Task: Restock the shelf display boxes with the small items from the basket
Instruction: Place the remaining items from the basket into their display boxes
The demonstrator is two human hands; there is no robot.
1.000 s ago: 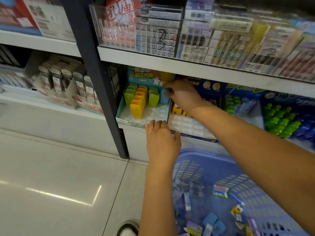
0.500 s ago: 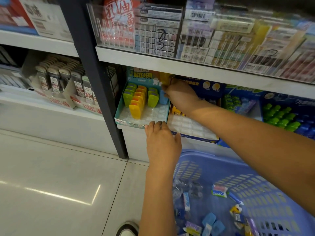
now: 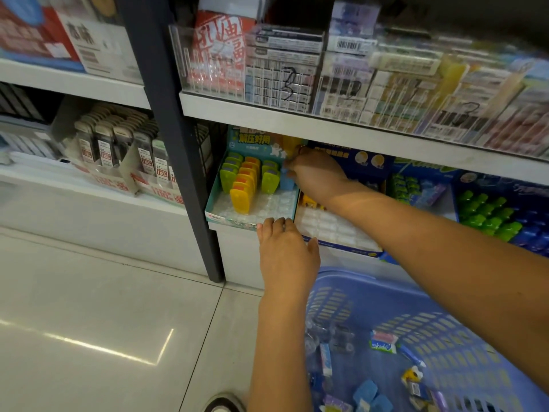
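The teal display box [image 3: 219, 217] sits on the lower shelf [image 3: 237, 254], with yellow and green items [image 3: 243, 197] in its left columns. The left hand [image 3: 285, 257] rests on the box's front rim, fingers straight, steadying it as before. A blue item [image 3: 285, 182] stands at the back of the right-hand column. The right hand [image 3: 318, 173], which was seating it a second ago, has crept up to the back corner. Its fingers curl beside the item, and I cannot tell whether the grip holds anything. One more slot looks filled. More blue pieces wait in the basket [image 3: 445, 325].
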